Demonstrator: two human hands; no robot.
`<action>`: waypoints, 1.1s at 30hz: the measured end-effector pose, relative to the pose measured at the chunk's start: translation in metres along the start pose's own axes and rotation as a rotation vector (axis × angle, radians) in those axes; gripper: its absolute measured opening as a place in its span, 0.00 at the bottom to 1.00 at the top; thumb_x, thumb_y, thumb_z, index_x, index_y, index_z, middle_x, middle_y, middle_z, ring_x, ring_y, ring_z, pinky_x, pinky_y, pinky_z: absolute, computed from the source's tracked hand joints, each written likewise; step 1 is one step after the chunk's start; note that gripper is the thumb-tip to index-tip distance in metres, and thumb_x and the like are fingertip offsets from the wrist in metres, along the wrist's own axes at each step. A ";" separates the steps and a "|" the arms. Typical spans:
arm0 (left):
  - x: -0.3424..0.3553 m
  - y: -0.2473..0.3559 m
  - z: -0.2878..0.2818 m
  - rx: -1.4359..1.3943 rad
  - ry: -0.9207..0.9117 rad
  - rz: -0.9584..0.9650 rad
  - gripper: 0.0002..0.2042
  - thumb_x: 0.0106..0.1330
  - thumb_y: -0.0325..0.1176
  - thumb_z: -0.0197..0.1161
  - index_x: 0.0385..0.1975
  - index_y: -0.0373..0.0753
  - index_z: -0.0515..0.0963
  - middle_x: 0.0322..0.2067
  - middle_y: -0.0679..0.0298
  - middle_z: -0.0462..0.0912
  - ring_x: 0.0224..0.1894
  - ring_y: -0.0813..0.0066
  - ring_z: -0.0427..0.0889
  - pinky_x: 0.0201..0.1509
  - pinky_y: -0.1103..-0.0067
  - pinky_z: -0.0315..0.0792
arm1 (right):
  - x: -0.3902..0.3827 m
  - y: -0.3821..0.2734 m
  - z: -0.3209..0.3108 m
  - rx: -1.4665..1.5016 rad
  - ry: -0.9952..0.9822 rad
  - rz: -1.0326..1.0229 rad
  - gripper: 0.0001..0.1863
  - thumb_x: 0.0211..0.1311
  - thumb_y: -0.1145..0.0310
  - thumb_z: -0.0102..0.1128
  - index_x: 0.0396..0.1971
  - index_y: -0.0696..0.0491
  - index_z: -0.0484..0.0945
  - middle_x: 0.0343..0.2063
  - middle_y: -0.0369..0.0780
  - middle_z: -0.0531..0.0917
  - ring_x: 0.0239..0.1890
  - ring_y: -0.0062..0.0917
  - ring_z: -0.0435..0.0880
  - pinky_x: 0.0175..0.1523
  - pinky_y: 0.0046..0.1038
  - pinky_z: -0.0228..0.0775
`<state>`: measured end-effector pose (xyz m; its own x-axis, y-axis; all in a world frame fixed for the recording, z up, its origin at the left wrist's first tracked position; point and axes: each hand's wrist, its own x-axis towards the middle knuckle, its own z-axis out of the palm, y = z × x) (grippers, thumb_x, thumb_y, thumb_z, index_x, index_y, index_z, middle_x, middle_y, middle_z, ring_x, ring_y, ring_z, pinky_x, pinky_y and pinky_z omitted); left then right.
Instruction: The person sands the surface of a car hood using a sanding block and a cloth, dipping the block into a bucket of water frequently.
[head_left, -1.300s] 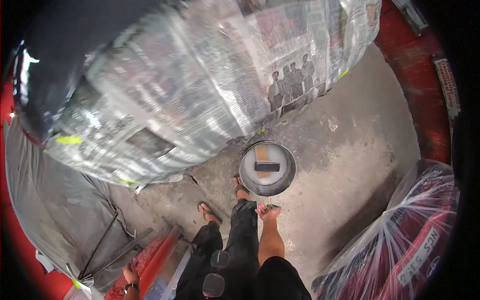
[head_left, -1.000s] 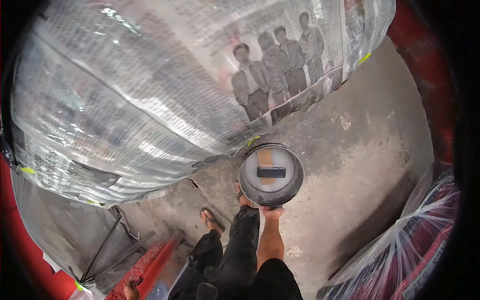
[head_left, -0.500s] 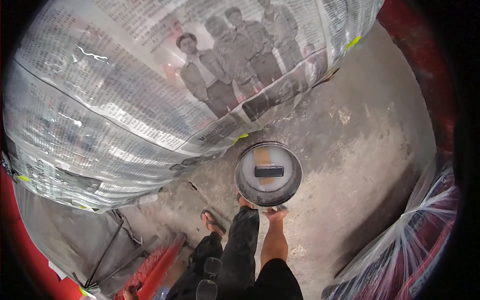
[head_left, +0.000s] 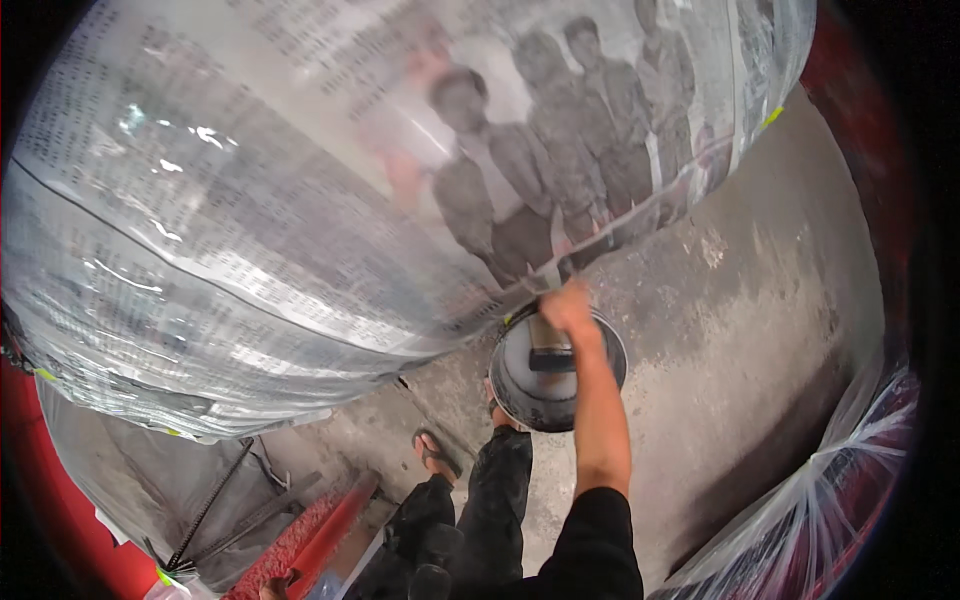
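Observation:
My right hand (head_left: 567, 308) reaches forward over a round metal-rimmed bucket (head_left: 496, 385), close to the lower edge of a large newspaper-covered panel (head_left: 300, 200). Its fingers look curled and are blurred by motion. A small dark thing shows at the fingertips, too smeared to name. Inside the bucket, a tan strip with a dark block (head_left: 550, 359) lies over whitish contents, partly behind my right forearm. At the lower left, my left hand (head_left: 278, 586) is partly in view beside a red bar (head_left: 325, 530); its fingers are too dark to read.
Clear plastic sheeting covers the newspaper. More gathered plastic (head_left: 810, 480) hangs over a red surface at the right. My sandalled feet (head_left: 435, 455) stand on a stained concrete floor (head_left: 720, 330), left of the bucket. Dark rods (head_left: 215, 500) lie at the lower left.
My right hand has moved forward from the bucket's near side, over the bucket to the panel's lower edge. The panel and bucket appear shifted right in view.

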<state>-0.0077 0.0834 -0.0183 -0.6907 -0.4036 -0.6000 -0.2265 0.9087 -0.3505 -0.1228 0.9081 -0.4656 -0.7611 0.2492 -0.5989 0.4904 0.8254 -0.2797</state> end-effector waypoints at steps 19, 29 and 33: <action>-0.108 -0.037 0.097 0.029 -0.021 0.132 0.14 0.70 0.37 0.56 0.49 0.51 0.88 0.48 0.56 0.89 0.54 0.49 0.84 0.65 0.56 0.73 | -0.043 -0.039 -0.020 -0.288 0.067 -0.027 0.26 0.74 0.47 0.47 0.41 0.51 0.90 0.44 0.51 0.89 0.55 0.46 0.86 0.60 0.53 0.73; -0.111 -0.028 0.122 -0.250 0.190 0.066 0.12 0.70 0.34 0.57 0.43 0.41 0.87 0.43 0.47 0.86 0.49 0.41 0.83 0.54 0.56 0.78 | -0.210 -0.063 0.056 1.058 -0.191 0.492 0.40 0.81 0.40 0.35 0.44 0.68 0.82 0.40 0.63 0.86 0.36 0.65 0.85 0.46 0.50 0.79; -0.122 -0.009 0.134 -0.522 0.247 -0.031 0.11 0.70 0.36 0.59 0.43 0.41 0.87 0.40 0.47 0.86 0.46 0.41 0.84 0.53 0.55 0.78 | -0.211 -0.082 0.059 0.334 0.155 0.118 0.43 0.81 0.40 0.32 0.40 0.69 0.84 0.35 0.61 0.87 0.42 0.62 0.85 0.51 0.51 0.76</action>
<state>0.1705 0.1106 -0.0381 -0.8041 -0.4508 -0.3876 -0.5145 0.8543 0.0738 0.0223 0.7582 -0.3606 -0.7337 0.4276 -0.5280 0.6703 0.5827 -0.4596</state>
